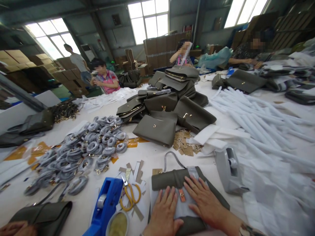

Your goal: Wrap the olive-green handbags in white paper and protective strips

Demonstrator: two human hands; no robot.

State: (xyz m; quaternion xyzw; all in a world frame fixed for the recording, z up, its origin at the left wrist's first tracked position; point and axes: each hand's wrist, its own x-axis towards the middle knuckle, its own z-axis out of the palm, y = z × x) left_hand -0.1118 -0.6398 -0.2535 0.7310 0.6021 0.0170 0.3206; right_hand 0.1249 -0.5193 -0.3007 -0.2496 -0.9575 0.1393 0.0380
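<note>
Both hands lie flat and spread, holding nothing: left hand [163, 211] and right hand [203, 200] press white wrapping [180, 206] onto an olive handbag [172, 178] at the desk's [147, 154] near edge, blue tape dispenser [107, 205] alongside.

Head-worn, facing forward-down, close — edges warped

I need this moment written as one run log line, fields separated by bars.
left hand: flat on grey wrap | right hand: flat on olive handbag | nearby: yellow scissors, blue tape dispenser
</note>
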